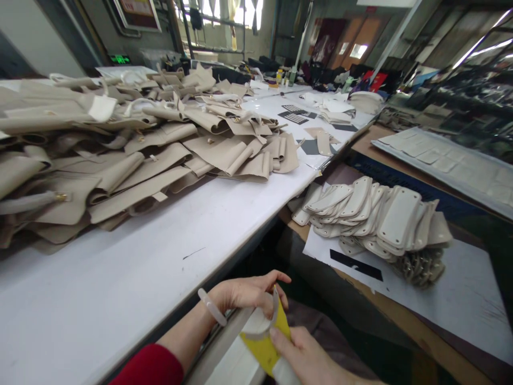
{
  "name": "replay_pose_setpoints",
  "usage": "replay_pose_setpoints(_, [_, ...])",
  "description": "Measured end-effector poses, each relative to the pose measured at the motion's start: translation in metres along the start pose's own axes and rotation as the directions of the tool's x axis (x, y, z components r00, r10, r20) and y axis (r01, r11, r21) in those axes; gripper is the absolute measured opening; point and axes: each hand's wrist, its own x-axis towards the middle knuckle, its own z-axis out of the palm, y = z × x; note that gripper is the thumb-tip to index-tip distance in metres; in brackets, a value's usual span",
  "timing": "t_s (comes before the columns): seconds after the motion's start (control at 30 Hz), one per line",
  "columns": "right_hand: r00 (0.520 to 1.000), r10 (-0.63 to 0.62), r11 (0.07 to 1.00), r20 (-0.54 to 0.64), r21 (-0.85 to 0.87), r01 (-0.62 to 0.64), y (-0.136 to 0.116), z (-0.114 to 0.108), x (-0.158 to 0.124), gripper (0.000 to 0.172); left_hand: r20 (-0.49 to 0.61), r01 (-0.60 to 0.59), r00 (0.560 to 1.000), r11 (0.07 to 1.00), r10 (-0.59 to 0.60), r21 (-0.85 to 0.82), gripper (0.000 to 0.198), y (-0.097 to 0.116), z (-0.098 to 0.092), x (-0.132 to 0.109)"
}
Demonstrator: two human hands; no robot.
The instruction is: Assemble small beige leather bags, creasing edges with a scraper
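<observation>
A curved yellow-and-grey piece (260, 347) is between my two hands at the front edge of the table; its exact kind is unclear. My right hand (306, 353) grips its near side, thumb pressed on the yellow face. My left hand (248, 294), with a pale bracelet (212, 307) at the wrist, reaches over its far edge. The left thumb bends down against that edge, the index finger stretches out, and the other fingers are partly hidden behind it. Below the hands lies a pale, long item (234, 361), partly covered by my left arm.
Beige cut panels (160, 160) are heaped along the white table (168, 278). To the right, pale oblong pieces with holes (360, 214) are stacked on a lower surface with white paper (452, 299) and a black strip (356, 264). Another board (449, 155) carries flat pale pieces.
</observation>
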Motion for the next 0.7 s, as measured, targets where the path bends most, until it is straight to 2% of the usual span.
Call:
replay_pose_setpoints(0.13, [0.998, 0.061, 0.998, 0.007, 0.026, -0.061, 0.002, 0.012, 0.003, 0.095, -0.114, -0.057, 0.991, 0.997, 0.063, 0.054, 0.078, 0.006, 0.005, -0.016])
replay_pose_setpoints(0.23, [0.994, 0.040, 0.997, 0.100, 0.058, -0.046, 0.006, 0.014, -0.006, 0.095, -0.267, -0.053, 0.961, 0.993, 0.079, 0.103, 0.082, 0.008, 0.016, -0.042])
replay_pose_setpoints(0.33, [0.986, -0.047, 0.995, 0.161, 0.097, 0.032, 0.013, 0.004, -0.024, 0.082, -0.500, -0.027, 0.863, 0.995, 0.071, 0.095, 0.069, -0.002, 0.033, -0.070])
replay_pose_setpoints(0.37, [0.989, -0.065, 0.994, 0.136, 0.098, 0.052, 0.015, -0.001, -0.030, 0.077, -0.572, -0.007, 0.818, 0.996, 0.060, 0.094, 0.063, -0.006, 0.039, -0.077])
replay_pose_setpoints(0.43, [0.994, -0.104, 0.989, -0.023, 0.099, 0.105, 0.014, -0.015, -0.039, 0.070, -0.679, 0.050, 0.733, 0.994, 0.032, 0.100, 0.058, -0.015, 0.050, -0.086])
replay_pose_setpoints(0.5, [0.964, -0.143, 0.973, -0.225, 0.146, 0.179, 0.009, -0.027, -0.038, 0.066, -0.710, 0.078, 0.704, 0.989, 0.037, 0.128, 0.055, -0.019, 0.060, -0.088])
replay_pose_setpoints(0.57, [0.929, -0.128, 0.942, -0.346, 0.251, 0.223, 0.002, -0.035, -0.027, 0.058, -0.697, 0.053, 0.714, 0.986, 0.074, 0.160, 0.053, -0.019, 0.067, -0.084])
replay_pose_setpoints(0.63, [0.952, -0.051, 0.915, -0.303, 0.368, 0.167, -0.004, -0.037, -0.007, 0.049, -0.685, 0.040, 0.723, 0.984, 0.090, 0.172, 0.053, -0.017, 0.071, -0.077])
replay_pose_setpoints(0.7, [0.989, 0.021, 0.898, -0.145, 0.438, 0.045, -0.008, -0.034, 0.017, 0.047, -0.705, 0.076, 0.706, 0.983, 0.067, 0.169, 0.056, -0.016, 0.073, -0.072])
